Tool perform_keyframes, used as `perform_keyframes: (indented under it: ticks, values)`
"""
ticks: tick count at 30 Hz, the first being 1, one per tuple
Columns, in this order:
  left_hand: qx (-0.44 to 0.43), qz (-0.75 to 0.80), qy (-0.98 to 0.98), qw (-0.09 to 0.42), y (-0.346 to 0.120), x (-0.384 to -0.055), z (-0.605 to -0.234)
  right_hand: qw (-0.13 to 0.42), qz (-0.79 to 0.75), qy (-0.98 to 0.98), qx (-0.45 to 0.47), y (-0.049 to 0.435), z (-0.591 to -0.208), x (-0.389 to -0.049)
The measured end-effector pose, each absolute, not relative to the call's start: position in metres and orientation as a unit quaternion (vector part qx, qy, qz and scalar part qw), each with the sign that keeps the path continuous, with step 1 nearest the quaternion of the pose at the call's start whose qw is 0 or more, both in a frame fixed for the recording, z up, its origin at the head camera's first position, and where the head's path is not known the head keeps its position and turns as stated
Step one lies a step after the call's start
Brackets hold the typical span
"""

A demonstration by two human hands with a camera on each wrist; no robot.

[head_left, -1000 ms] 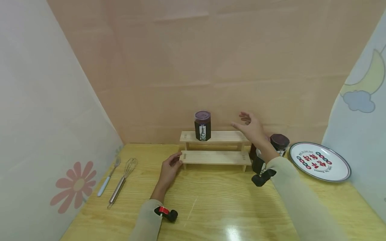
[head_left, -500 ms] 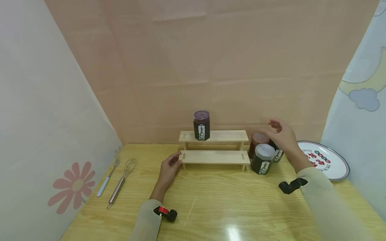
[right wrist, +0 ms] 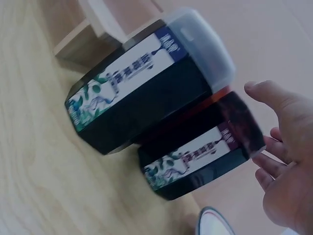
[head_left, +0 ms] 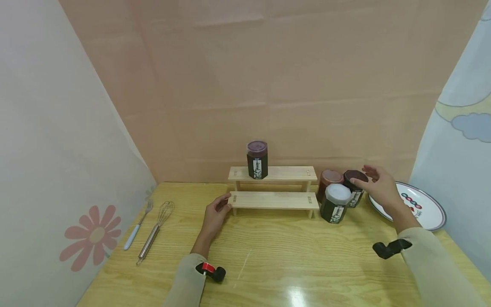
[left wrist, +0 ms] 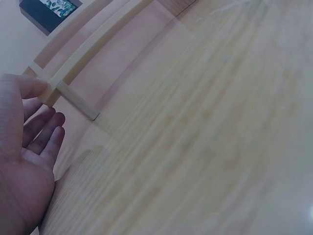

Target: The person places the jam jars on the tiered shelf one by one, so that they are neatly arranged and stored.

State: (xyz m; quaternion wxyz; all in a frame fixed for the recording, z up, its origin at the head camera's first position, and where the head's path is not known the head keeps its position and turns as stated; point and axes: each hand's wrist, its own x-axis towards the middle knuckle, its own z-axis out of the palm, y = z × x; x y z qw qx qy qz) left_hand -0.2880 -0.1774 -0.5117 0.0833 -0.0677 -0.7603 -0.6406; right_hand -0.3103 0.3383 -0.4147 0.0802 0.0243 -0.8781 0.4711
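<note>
1. In the head view, the left hand [head_left: 215,215] pinches the wooden stand [head_left: 274,200] at its lower 9 o'clock end, between thumb and index finger.
2. The right hand [head_left: 382,189] keeps thumb and fingers spread at the dark-lidded jar [head_left: 355,198]; whether they touch it, I cannot tell.
3. This jar stands at 3 o'clock from the stand, at 2 o'clock from the white-lidded jar [head_left: 335,204].

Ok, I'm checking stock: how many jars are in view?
4: a purple-lidded jar on the upper wooden shelf; right of it, a white-lidded jar in front, a reddish-lidded jar behind and a dark-lidded jar by the right hand. Others could be hidden.
</note>
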Motion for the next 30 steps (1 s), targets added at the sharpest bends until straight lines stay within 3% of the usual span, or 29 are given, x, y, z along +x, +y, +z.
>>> perform_keyframes:
  ticks: [14, 30]
  values:
    - [-0.073, -0.647, -0.754, 0.083, -0.178, -0.29, -0.513, 0.074, 0.473, -0.877, 0.035, 0.344, -0.453, -0.317]
    - [-0.064, -0.646, -0.756, 0.081, -0.178, -0.29, -0.513, 0.119, 0.473, -0.873, -0.013, 0.341, -0.458, -0.31]
